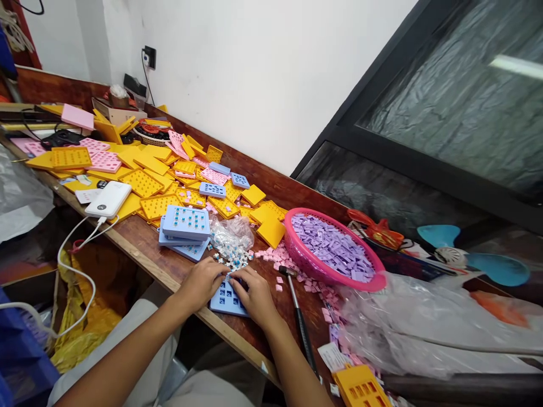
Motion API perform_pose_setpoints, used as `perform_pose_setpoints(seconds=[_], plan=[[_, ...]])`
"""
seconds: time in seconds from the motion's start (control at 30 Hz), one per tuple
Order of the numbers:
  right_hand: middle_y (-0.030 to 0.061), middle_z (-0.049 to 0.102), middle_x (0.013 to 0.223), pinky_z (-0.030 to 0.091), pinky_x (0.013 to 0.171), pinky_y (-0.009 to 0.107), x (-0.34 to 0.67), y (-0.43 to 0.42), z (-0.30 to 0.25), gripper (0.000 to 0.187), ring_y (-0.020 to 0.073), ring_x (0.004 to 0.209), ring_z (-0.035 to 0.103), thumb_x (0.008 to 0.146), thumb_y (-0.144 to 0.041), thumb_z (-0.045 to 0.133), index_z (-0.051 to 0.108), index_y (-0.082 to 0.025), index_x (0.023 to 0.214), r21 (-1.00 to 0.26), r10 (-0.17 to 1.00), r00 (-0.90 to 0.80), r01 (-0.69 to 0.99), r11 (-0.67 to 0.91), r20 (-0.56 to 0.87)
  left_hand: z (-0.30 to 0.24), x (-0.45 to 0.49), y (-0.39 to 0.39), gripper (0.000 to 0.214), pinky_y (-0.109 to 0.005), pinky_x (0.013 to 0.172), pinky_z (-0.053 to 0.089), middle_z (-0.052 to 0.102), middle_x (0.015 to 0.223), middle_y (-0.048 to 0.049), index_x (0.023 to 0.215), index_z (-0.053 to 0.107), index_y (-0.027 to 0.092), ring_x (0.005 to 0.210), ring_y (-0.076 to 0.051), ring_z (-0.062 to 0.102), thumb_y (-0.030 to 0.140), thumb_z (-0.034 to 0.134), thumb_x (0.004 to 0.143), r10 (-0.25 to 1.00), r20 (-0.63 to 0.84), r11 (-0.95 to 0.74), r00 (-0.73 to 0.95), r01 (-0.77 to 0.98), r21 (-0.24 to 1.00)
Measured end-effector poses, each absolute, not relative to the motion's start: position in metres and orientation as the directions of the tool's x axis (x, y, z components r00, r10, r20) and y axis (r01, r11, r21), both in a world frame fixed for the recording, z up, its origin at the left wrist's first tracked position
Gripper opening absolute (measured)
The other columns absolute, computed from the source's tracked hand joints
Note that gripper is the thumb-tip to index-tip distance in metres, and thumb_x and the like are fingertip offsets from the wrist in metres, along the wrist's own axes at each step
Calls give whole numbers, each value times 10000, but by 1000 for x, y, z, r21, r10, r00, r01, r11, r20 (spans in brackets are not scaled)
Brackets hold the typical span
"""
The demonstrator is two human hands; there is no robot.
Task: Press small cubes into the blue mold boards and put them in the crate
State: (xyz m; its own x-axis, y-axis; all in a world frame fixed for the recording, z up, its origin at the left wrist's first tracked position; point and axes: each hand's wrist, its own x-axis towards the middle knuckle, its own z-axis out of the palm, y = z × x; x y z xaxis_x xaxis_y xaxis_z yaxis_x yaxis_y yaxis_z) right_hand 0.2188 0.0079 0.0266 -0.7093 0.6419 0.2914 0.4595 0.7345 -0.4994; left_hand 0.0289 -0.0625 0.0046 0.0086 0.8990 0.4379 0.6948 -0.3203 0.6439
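Note:
A light-blue plate with square holes (229, 303) lies at the table's front edge, partly hidden under both hands. My left hand (202, 284) is over its far left corner, fingers curled and pressed together. From the other side my right hand (257, 294) reaches over the plate, thumb and forefinger bent close to the left fingertips. Whatever sits between the fingertips is too small and covered to name. Just beyond them is a heap of small white-and-blue pieces (237, 257) beside a crumpled clear bag (232, 232). Stacked light-blue plates (186, 221), the top one studded with such pieces, stand to the left.
A pink basket (292, 249) full of purple tiles stands at the right, with pink pieces (278, 257) strewn near it. A hammer (299, 316) lies right of my hand. Yellow plates (148, 164) pile up behind. A white power bank (109, 199) trails a cable.

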Motion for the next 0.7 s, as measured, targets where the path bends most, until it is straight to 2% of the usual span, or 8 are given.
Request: perform_pose_setpoints(seconds=[0.1,0.27,0.33,0.43,0.5,0.57,0.63,0.7], plan=[[48,669,976,491,804,309,218,6,29,116,214,908,643,971,-248,604,706,-242,1027,-470,643,-711,481,740,284,11,31,-66,211,-349,884,482,750,990,-39,1108,721,233,975,-228,613,176,576,966,904,427,-275,27,801,531],[55,669,984,491,792,298,216,5,35,152,198,874,646,987,-212,554,700,-232,1019,-400,621,-740,504,766,257,15,48,-80,235,-454,985,413,732,941,-84,1133,689,163,950,-264,609,132,538,956,887,441,-255,137,941,220],[52,675,978,477,774,291,215,6,37,161,188,853,642,997,-219,546,706,-233,1013,-329,606,-755,522,787,251,11,56,-86,274,-461,1013,388,724,929,-117,1185,663,99,962,-272,612,120,516,954,876,456,-241,156,961,135],[51,683,935,433,746,301,212,7,36,172,192,843,623,1011,-233,545,716,-227,994,-156,554,-793,532,832,254,5,65,-92,358,-455,1002,386,717,934,-161,1273,604,6,1007,-297,606,108,494,948,867,471,-217,165,975,57],[61,682,904,405,737,323,211,4,34,187,206,840,603,1014,-202,532,712,-202,965,-21,514,-820,526,850,252,6,64,-93,352,-459,992,392,713,970,-170,1259,608,5,1002,-300,600,118,491,946,868,466,-226,172,972,62],[74,683,904,390,750,348,211,-4,32,207,222,843,585,1021,-180,502,703,-178,973,90,468,-849,501,861,244,8,58,-93,291,-460,978,407,708,995,-148,1186,644,65,973,-285,592,147,496,950,873,457,-258,171,957,135],[95,691,964,388,787,373,212,-16,31,220,241,877,575,1033,-215,482,692,-154,1053,151,433,-870,473,868,234,11,46,-91,250,-436,958,431,706,1031,-114,1148,657,129,968,-262,583,169,506,953,875,463,-284,140,923,258],[116,693,1045,386,823,396,212,-26,34,261,260,931,567,1039,-260,470,668,-134,1154,168,424,-877,464,870,229,9,32,-86,280,-412,962,445,691,1153,-102,1187,647,164,1042,-252,573,146,504,948,872,483,-272,74,895,354]])
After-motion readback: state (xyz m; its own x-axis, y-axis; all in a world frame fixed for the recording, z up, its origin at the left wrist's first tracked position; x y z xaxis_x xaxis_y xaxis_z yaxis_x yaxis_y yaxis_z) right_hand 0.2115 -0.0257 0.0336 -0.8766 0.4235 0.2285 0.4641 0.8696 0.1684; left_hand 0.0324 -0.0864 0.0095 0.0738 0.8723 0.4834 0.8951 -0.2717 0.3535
